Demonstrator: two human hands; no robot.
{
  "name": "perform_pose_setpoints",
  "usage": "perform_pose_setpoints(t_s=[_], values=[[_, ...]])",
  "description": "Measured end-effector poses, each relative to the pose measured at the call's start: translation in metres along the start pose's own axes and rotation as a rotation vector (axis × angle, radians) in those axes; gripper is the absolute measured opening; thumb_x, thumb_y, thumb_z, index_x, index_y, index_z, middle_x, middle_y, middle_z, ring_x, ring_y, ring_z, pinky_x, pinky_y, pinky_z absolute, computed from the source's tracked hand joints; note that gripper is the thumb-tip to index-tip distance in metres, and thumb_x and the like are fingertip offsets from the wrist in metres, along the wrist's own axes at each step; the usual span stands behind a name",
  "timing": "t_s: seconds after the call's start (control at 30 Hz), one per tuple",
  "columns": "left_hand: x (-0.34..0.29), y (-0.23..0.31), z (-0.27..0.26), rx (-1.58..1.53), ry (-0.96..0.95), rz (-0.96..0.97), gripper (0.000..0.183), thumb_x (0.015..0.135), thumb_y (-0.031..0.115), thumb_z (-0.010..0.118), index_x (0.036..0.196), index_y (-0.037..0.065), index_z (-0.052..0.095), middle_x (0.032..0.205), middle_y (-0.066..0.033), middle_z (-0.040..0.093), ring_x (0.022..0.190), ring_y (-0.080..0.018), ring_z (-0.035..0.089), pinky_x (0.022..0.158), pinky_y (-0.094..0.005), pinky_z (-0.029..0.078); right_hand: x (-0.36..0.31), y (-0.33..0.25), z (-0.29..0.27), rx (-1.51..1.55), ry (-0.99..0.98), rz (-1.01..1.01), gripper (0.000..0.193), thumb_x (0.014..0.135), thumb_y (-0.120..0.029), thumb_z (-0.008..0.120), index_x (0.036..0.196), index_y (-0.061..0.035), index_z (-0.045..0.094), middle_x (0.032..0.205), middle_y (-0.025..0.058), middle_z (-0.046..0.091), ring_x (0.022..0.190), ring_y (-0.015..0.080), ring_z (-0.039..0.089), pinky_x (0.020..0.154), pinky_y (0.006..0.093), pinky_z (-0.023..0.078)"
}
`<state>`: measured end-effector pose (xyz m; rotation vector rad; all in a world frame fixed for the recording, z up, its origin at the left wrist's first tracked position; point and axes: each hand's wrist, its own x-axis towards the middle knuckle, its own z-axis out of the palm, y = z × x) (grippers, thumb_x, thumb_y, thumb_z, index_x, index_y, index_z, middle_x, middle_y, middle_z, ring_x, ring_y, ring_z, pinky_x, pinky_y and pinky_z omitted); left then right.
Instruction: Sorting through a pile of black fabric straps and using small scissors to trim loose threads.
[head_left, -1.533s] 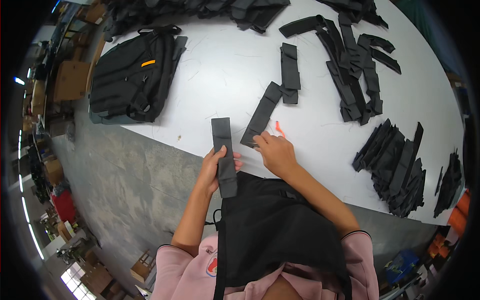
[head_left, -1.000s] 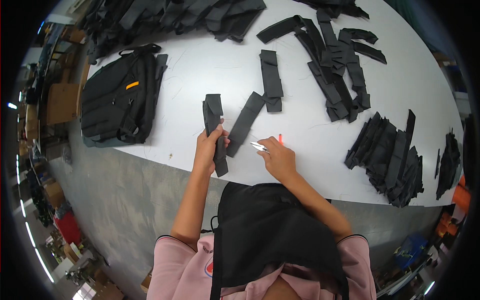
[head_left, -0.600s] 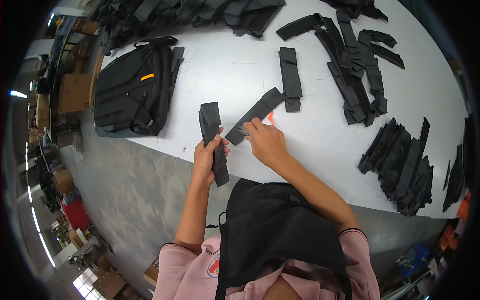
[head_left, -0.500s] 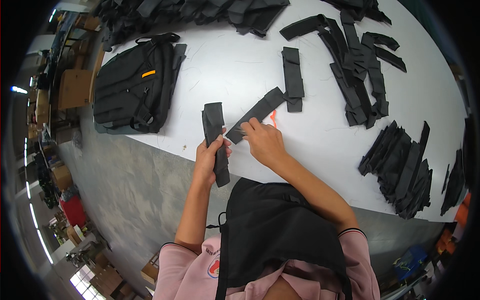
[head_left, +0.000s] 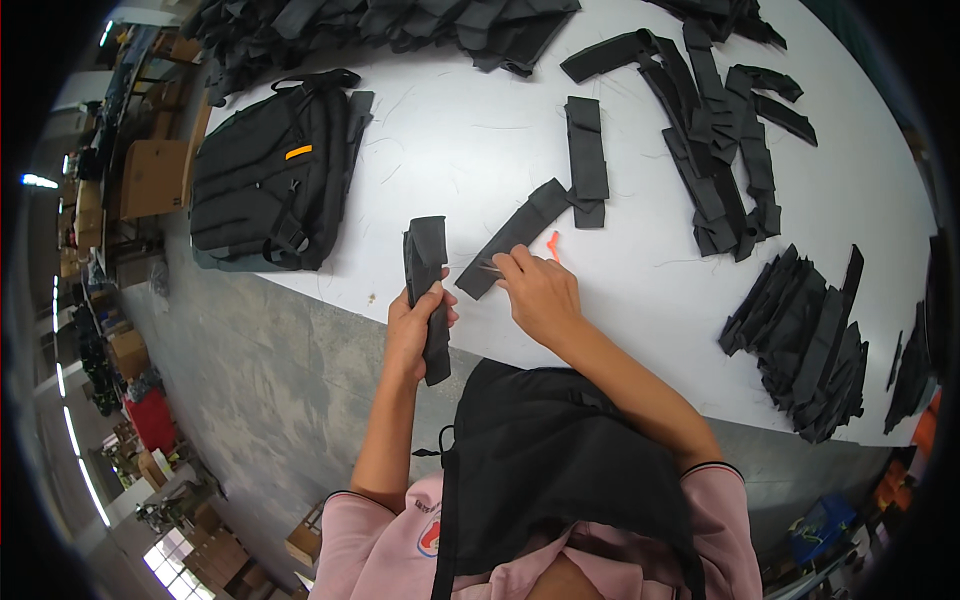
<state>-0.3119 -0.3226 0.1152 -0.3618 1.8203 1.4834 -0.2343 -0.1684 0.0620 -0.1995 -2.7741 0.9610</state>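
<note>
My left hand (head_left: 415, 322) is closed around a folded black fabric strip (head_left: 427, 255), held upright at the table's near edge with the thumb pressed on its front. Just right of it, my right hand (head_left: 540, 295) pinches a small tool with thin metal tips (head_left: 487, 267); its exact kind is mostly hidden by the fingers. Behind that hand an orange piece (head_left: 554, 243) sticks out, seemingly part of the tool. Another black strip (head_left: 515, 235) lies slanted on the table beyond the fingertips, meeting a further strip (head_left: 587, 150) at its far end.
On the white table (head_left: 460, 140) a black backpack (head_left: 270, 180) lies at the left. Heaps of black fabric pieces (head_left: 380, 30) line the far edge. Tangled strips (head_left: 710, 140) lie at the right, and a stacked bundle (head_left: 800, 340) sits near the right front edge.
Both hands have shifted slightly toward me, the left with its strip and the right with the small tool. The strip's lower end has swung a little left.
</note>
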Motion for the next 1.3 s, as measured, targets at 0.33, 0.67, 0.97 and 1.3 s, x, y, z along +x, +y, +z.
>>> perform_pose_setpoints(t_s=[0.33,0.67,0.97,1.3], values=[[0.007,0.003,0.002,0.201,-0.004,0.12,0.026,0.084,0.016,0.059,0.106,0.002,0.06,0.072,-0.0021,0.057,0.062,-0.0093,0.053,0.058,-0.0228,0.043,0.012,0.003,0.013,0.016,-0.113,0.061,0.021,0.074,-0.011,0.065,0.093,-0.0074,0.057,0.084,0.0062,0.056,0.065,0.0264,0.059,0.057,0.0364,0.046],[0.12,-0.008,0.072,0.676,-0.269,0.206,0.054,0.078,0.036,0.066,0.111,-0.007,0.054,0.1,-0.0183,0.06,0.093,-0.0262,0.06,0.08,-0.0343,0.046,-0.02,0.044,0.013,1.069,0.162,1.03,0.044,0.076,-0.012,0.068,0.116,-0.0003,0.052,0.099,0.0078,0.061,0.064,0.0138,0.055,0.058,0.03,0.047],[0.052,-0.04,0.046,-0.155,-0.534,-0.366,0.044,0.08,0.032,0.067,0.11,0.002,0.056,0.1,-0.0088,0.062,0.089,-0.0166,0.062,0.072,-0.0294,0.051,-0.038,0.012,0.007,1.159,0.053,0.764,0.034,0.08,-0.003,0.06,0.113,-0.0006,0.052,0.082,0.0022,0.057,0.073,0.0095,0.054,0.066,0.0239,0.045],[0.04,-0.042,0.02,-0.268,-0.172,-0.119,0.066,0.079,0.001,0.057,0.138,0.002,0.026,0.111,-0.0155,0.057,0.096,-0.024,0.061,0.08,-0.0337,0.05,-0.016,0.027,-0.009,0.06,-0.034,0.264,0.034,0.079,-0.019,0.065,0.109,-0.0094,0.054,0.103,0.0099,0.058,0.073,0.0303,0.06,0.066,0.0366,0.047]])
